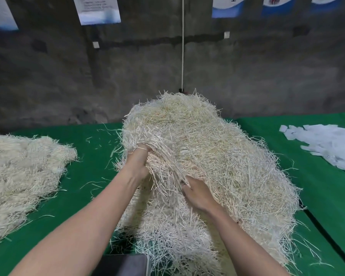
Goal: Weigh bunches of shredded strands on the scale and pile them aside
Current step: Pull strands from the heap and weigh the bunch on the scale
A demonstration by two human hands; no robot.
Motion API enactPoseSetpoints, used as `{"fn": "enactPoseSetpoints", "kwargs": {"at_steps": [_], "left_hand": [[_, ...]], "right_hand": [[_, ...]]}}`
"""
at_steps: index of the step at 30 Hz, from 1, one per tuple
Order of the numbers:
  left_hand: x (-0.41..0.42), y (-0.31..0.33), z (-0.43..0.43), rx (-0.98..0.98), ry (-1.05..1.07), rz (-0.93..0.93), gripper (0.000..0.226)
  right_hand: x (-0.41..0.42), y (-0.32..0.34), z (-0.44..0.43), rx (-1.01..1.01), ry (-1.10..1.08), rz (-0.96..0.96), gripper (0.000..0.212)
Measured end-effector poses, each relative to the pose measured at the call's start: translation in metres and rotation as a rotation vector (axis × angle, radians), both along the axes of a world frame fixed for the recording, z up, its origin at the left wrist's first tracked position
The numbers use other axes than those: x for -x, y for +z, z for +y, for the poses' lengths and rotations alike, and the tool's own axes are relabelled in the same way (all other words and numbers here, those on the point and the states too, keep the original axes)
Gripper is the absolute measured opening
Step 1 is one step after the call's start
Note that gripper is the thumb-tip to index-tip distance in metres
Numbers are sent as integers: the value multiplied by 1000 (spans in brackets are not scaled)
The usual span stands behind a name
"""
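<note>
Cream-white shredded strands [207, 156] on plain green table cover [88, 186]; right of strands, white paper slips [327, 144]; behind, grey wall [127, 76].

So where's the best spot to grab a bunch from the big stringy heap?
Take the loose lock on the near left slope of the big heap, coming from the person's own side. Its strands run together there and stand off the tangled mass, so they should pull free cleanly. The left hand and right hand dig in at either end.
</note>
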State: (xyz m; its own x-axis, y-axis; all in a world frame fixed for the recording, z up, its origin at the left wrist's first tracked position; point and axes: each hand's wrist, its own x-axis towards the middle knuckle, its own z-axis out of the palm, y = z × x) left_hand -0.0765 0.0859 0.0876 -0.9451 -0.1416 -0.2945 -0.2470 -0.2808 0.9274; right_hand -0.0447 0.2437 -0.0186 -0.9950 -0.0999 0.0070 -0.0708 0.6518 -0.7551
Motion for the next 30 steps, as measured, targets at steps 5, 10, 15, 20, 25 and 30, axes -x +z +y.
{"fn": "enactPoseSetpoints", "kwargs": {"at_steps": [5,10,15,20,25,30], "left_hand": [[-1,25,-20,-32,127,70,36],[4,44,-17,220,171,175,24],[-7,33,-23,237,169,139,3],[-17,45,-14,160,29,179,36],[-22,52,-14,-52,-233,282,11],[-27,28,-29,830,-681,170,14]], "right_hand": [[-10,-29,30,-294,-12,-139,41],[-10,-11,18,-260,-15,-109,47],[-7,80,22,-248,105,-9,86],[-12,117,-10,136,268,-10,138],[9,58,-49,192,155,-193,25],[5,35,-10,385,-79,-226,31]]}}
